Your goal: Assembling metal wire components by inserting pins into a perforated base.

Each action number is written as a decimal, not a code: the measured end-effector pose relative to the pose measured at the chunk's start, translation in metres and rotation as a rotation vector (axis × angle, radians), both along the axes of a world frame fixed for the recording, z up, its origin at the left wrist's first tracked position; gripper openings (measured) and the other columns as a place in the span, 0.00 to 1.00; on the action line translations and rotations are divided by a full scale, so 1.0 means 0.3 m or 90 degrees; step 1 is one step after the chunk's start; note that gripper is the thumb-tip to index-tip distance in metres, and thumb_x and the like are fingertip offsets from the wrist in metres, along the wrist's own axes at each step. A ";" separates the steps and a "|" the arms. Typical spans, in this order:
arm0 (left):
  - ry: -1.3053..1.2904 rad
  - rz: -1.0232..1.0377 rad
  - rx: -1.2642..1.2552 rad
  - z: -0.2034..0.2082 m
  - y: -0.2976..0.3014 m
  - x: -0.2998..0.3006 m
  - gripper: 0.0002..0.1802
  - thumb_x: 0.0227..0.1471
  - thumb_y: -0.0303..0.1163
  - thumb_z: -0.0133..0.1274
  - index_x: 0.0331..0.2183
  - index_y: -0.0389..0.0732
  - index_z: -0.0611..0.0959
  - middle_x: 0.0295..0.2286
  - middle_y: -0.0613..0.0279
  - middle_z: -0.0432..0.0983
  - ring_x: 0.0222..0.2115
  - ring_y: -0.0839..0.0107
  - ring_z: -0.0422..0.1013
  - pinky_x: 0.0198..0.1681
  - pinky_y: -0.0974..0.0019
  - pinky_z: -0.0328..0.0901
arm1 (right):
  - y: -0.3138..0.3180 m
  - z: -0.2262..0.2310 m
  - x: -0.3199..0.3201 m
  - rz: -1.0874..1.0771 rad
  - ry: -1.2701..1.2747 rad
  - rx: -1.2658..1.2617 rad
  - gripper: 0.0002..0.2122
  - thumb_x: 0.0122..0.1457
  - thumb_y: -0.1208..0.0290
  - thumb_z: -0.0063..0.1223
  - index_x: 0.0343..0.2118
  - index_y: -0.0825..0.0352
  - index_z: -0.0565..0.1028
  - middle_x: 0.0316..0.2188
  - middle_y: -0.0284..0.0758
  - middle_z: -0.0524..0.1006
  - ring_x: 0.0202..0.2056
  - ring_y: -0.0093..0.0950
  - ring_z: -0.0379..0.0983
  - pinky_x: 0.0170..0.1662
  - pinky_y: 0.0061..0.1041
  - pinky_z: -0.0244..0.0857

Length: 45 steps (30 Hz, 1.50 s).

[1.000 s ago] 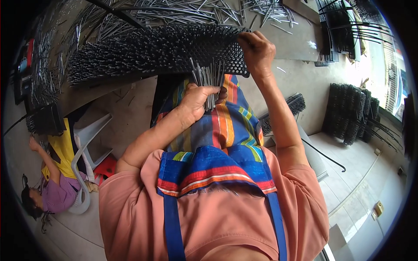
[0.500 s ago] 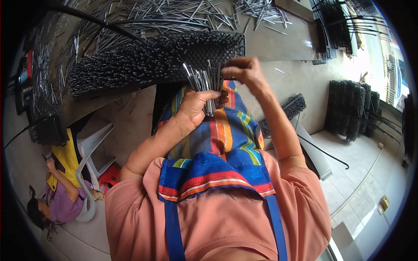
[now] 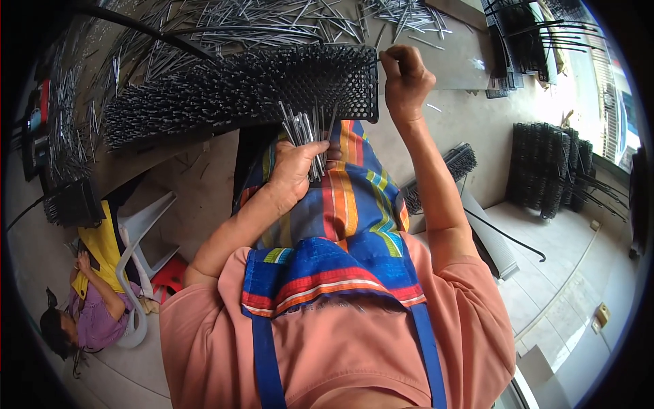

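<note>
My left hand (image 3: 291, 170) is closed around a bundle of thin, shiny grey strips (image 3: 298, 128), their tips fanning upward in front of my striped apron (image 3: 340, 204). Just beyond it lies a long black perforated panel (image 3: 359, 102). Dense upright strips fill its left and middle parts, while bare holes show toward the right end. Beside that right end my right hand (image 3: 410, 80) is raised, its thumb and fingers pinched together close to the panel's edge. Whatever the pinch may hold is too small to make out.
Loose strips (image 3: 272, 31) cover the worktable behind the panel, with a curved black rod (image 3: 143, 33) crossing above. On the right stand stacked black bristly pieces (image 3: 538, 170) and a bristled block (image 3: 460, 160). Another person (image 3: 102, 307) sits at lower left by a white chair (image 3: 136, 327).
My right hand has moved up and to the right, from beside the bundle to the panel's right end. My left hand, still gripping the strips, has shifted slightly left.
</note>
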<state>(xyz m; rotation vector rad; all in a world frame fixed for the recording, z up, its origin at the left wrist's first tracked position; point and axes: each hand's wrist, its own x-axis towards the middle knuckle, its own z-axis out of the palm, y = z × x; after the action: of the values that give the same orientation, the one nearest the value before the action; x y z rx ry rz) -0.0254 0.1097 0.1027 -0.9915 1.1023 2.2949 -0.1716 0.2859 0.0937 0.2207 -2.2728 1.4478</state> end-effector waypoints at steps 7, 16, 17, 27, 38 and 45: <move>-0.018 -0.023 0.013 -0.011 -0.009 0.004 0.07 0.48 0.18 0.52 0.33 0.30 0.81 0.28 0.49 0.80 0.25 0.63 0.78 0.26 0.65 0.73 | 0.009 -0.010 0.010 0.041 -0.011 0.162 0.07 0.48 0.79 0.61 0.31 0.65 0.78 0.25 0.31 0.76 0.21 0.19 0.71 0.25 0.19 0.64; 0.028 0.004 0.088 -0.004 -0.022 0.007 0.10 0.47 0.16 0.52 0.36 0.33 0.81 0.29 0.52 0.80 0.26 0.64 0.78 0.29 0.64 0.74 | -0.011 0.031 0.158 0.093 -0.156 0.237 0.09 0.48 0.73 0.62 0.34 0.65 0.80 0.29 0.31 0.79 0.23 0.23 0.73 0.27 0.24 0.66; 0.050 0.023 0.101 0.005 -0.019 0.005 0.11 0.47 0.16 0.52 0.35 0.33 0.81 0.28 0.53 0.80 0.26 0.63 0.79 0.27 0.66 0.74 | -0.010 0.028 0.187 0.170 -0.373 0.097 0.07 0.49 0.73 0.62 0.32 0.68 0.80 0.26 0.31 0.79 0.24 0.19 0.73 0.27 0.23 0.66; 0.068 0.016 0.003 -0.053 -0.052 0.043 0.09 0.49 0.18 0.54 0.36 0.32 0.81 0.29 0.54 0.80 0.26 0.64 0.79 0.29 0.63 0.75 | -0.114 0.048 0.271 0.254 -0.653 -0.257 0.09 0.52 0.76 0.58 0.18 0.66 0.73 0.14 0.25 0.69 0.15 0.14 0.59 0.19 0.16 0.51; 0.057 0.104 0.029 -0.047 -0.070 0.056 0.09 0.48 0.18 0.53 0.35 0.32 0.81 0.29 0.52 0.80 0.27 0.62 0.78 0.32 0.63 0.74 | -0.303 -0.013 0.096 0.157 -0.077 -0.157 0.04 0.47 0.84 0.61 0.28 0.71 0.79 0.24 0.27 0.76 0.27 0.16 0.69 0.33 0.15 0.63; 0.117 0.099 0.007 -0.032 -0.075 0.067 0.10 0.48 0.17 0.53 0.36 0.35 0.81 0.29 0.54 0.80 0.28 0.64 0.78 0.33 0.63 0.74 | -0.342 -0.009 0.087 0.158 -0.027 0.077 0.06 0.45 0.81 0.63 0.28 0.70 0.80 0.23 0.33 0.76 0.23 0.20 0.72 0.28 0.18 0.64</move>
<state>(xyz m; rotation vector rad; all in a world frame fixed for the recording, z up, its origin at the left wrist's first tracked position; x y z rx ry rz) -0.0054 0.0871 0.0930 -0.9057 1.1165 2.5578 -0.1454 0.1832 0.0908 0.5305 -2.4396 1.4453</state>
